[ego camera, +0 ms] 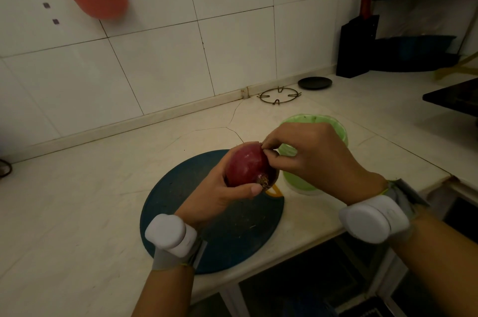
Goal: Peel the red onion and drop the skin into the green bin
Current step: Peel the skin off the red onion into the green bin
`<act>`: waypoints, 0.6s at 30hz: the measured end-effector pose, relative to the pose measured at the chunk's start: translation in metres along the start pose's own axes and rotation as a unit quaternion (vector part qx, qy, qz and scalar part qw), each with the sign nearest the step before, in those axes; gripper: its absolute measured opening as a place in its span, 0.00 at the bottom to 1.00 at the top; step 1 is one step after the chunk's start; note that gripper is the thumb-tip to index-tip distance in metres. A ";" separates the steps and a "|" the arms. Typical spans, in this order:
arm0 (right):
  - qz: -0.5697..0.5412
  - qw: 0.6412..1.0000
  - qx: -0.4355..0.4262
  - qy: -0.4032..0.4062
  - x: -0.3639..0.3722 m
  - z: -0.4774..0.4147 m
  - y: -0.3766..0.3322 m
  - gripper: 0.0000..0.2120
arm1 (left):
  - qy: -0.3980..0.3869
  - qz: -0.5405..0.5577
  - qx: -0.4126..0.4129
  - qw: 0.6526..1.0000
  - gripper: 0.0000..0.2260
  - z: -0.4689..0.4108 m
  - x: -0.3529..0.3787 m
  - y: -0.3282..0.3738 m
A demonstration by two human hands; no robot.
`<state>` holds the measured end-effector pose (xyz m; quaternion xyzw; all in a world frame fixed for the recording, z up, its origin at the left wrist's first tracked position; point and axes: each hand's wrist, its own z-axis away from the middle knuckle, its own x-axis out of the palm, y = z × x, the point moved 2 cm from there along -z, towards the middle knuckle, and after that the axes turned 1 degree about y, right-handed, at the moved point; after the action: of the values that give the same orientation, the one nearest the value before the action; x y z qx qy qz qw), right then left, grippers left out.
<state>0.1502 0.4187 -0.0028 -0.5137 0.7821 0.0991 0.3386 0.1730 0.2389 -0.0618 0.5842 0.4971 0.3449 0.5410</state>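
A shiny red onion (247, 165) is held in the air above a round dark blue cutting board (181, 213). My left hand (219, 192) grips it from below, thumb along its near side by the root end. My right hand (307, 153) pinches at the onion's top right edge with fingertips and thumb. The green bin (294, 179) stands just right of the board, mostly hidden behind my right hand.
An orange-handled tool (274, 192) lies at the board's right edge, partly under the onion. A wire trivet (279, 95) and a black lid (314, 82) sit near the back wall. A black knife block (358, 45) stands far right. The counter edge runs close on the right.
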 end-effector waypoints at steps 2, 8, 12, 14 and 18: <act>-0.037 0.998 0.039 0.015 -0.002 -0.001 0.001 0.05 | -0.006 0.007 0.000 1.000 0.31 0.001 0.000 -0.001; -0.154 0.974 0.168 0.020 -0.006 -0.003 0.008 0.03 | -0.014 0.020 -0.007 1.000 0.31 0.000 -0.001 -0.001; -0.185 0.960 0.209 0.024 -0.006 -0.004 0.014 0.02 | -0.017 0.041 -0.006 0.999 0.32 0.000 0.001 -0.001; -0.195 0.954 0.226 0.029 -0.005 -0.004 0.017 0.02 | -0.019 0.055 -0.006 0.998 0.32 -0.001 0.002 -0.001; -0.243 0.935 0.258 0.029 -0.004 -0.004 0.024 0.02 | -0.040 0.097 0.000 0.994 0.32 -0.003 0.004 -0.002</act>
<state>0.1287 0.4305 -0.0014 -0.5854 0.6417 -0.2067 0.4503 0.1711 0.2433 -0.0637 0.6429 0.4157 0.3724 0.5245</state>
